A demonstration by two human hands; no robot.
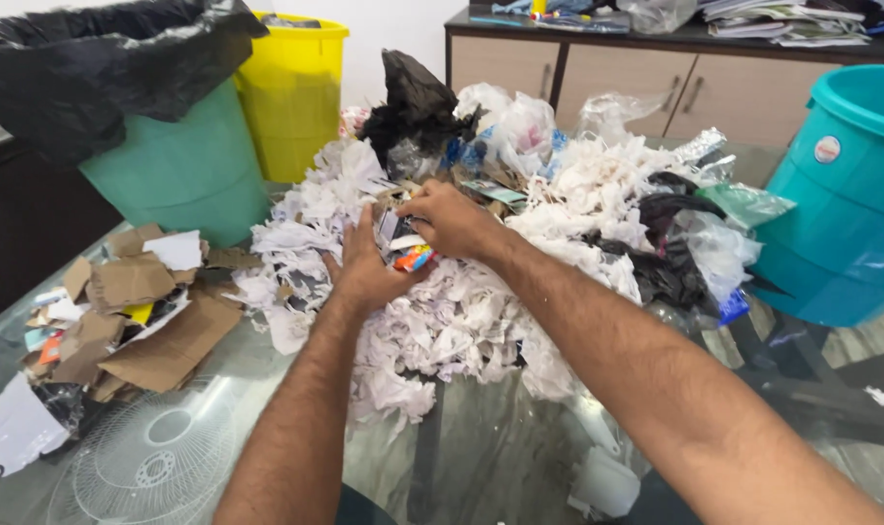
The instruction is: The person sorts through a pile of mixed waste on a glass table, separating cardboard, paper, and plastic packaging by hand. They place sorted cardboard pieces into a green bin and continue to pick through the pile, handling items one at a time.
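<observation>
My left hand lies palm up under a small bundle of wrappers, cradling it over the heap of torn white paper. My right hand comes from the right, fingers pinched on the bundle's top; both hands touch it.

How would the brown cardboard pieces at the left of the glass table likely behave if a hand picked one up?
The cardboard pieces look flat and torn, so one would probably stay fairly stiff and feel light. They lie loosely overlapped, so lifting one may shift its neighbours. On the smooth glass table they would likely slide if pushed.
</observation>
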